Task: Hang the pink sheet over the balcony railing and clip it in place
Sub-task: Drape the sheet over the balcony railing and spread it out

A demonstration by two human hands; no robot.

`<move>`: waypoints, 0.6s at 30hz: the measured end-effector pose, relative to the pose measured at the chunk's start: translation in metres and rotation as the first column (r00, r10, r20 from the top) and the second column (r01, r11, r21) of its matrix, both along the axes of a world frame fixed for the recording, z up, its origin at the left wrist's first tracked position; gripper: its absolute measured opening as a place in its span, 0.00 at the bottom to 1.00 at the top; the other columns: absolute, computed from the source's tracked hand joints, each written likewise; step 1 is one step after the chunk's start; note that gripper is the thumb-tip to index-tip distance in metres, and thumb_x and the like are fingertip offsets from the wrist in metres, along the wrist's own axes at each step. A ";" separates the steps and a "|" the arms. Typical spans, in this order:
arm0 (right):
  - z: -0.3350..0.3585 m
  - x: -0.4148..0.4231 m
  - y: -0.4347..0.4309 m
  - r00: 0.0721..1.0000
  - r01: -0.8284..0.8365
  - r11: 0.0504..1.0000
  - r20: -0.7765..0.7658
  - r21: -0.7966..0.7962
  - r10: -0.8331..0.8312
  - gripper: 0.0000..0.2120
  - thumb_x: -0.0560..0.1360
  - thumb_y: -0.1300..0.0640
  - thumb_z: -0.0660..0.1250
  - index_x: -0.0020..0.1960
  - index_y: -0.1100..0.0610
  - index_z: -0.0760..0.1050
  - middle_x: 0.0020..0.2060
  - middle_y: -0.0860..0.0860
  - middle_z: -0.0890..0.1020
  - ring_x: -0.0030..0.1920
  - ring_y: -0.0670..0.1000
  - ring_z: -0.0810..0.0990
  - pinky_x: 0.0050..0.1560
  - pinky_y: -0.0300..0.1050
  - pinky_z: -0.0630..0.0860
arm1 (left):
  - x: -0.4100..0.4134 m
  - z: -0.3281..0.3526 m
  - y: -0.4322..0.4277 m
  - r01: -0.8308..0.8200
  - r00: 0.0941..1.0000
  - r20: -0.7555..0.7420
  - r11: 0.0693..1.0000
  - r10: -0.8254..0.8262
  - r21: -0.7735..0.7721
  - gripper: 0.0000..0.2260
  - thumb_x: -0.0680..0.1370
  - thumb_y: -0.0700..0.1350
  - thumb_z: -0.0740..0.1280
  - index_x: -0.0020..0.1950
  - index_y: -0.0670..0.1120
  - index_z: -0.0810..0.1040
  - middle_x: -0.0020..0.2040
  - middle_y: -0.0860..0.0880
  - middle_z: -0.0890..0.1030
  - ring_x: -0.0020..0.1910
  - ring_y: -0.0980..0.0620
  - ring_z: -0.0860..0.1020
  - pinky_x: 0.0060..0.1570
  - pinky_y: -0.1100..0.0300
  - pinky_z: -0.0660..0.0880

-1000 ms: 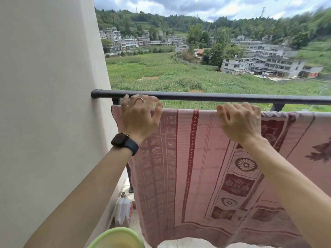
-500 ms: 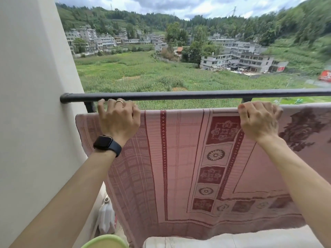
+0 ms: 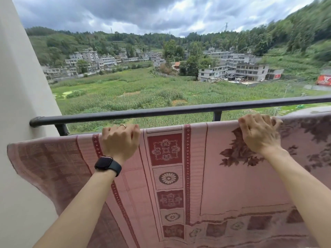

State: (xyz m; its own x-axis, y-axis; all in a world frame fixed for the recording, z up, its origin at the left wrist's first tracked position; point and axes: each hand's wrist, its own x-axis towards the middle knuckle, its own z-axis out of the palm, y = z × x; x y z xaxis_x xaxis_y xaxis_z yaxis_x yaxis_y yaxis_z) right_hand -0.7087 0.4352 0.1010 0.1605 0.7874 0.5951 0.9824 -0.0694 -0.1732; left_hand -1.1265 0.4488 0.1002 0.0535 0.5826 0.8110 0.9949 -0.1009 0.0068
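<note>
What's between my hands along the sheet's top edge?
In the head view, only the pink sheet, its red patterned border strip, runs between left hand and right hand.

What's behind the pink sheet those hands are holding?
Above the sheet, a black rail and two posts show, with fields and houses beyond. The sheet covers the rest of the posts and whatever its top edge rests on.
</note>
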 end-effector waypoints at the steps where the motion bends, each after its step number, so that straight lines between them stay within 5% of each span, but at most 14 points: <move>1: 0.001 0.016 0.002 1.000 0.012 1.000 -0.007 -0.005 -0.012 0.30 0.80 0.35 0.36 0.52 0.49 0.72 0.54 0.53 0.78 0.58 0.56 0.71 0.66 0.60 0.56 | 0.010 0.002 -0.003 -0.032 0.999 0.012 0.999 0.032 -0.021 0.25 0.82 0.57 0.51 0.36 0.46 0.79 0.27 0.47 0.77 0.28 0.49 0.72 0.45 0.53 0.69; 5: 0.000 0.043 0.006 0.999 -0.036 0.999 -0.007 -0.001 0.036 0.28 0.80 0.35 0.37 0.54 0.49 0.72 0.52 0.53 0.77 0.57 0.55 0.72 0.65 0.58 0.56 | 0.088 0.016 -0.011 0.002 1.000 -0.009 0.999 -0.002 -0.042 0.20 0.81 0.55 0.53 0.44 0.47 0.80 0.35 0.45 0.82 0.38 0.47 0.78 0.49 0.50 0.68; 10: -0.002 0.060 0.003 0.984 -0.180 0.984 0.005 0.018 0.180 0.22 0.80 0.37 0.44 0.63 0.44 0.71 0.61 0.48 0.76 0.64 0.51 0.70 0.67 0.59 0.56 | 0.234 0.027 -0.011 0.194 0.972 -0.106 0.971 -0.210 -0.143 0.21 0.80 0.58 0.50 0.53 0.50 0.79 0.42 0.49 0.83 0.42 0.47 0.79 0.47 0.53 0.71; 18: -0.003 0.207 -0.002 0.999 -0.017 1.000 -0.030 -0.003 0.016 0.24 0.80 0.39 0.37 0.55 0.44 0.70 0.56 0.47 0.76 0.60 0.50 0.70 0.68 0.58 0.53 | 0.311 0.007 0.005 0.204 0.955 -0.192 0.971 -0.225 -0.123 0.21 0.83 0.57 0.52 0.42 0.46 0.77 0.29 0.49 0.78 0.28 0.48 0.75 0.32 0.58 0.72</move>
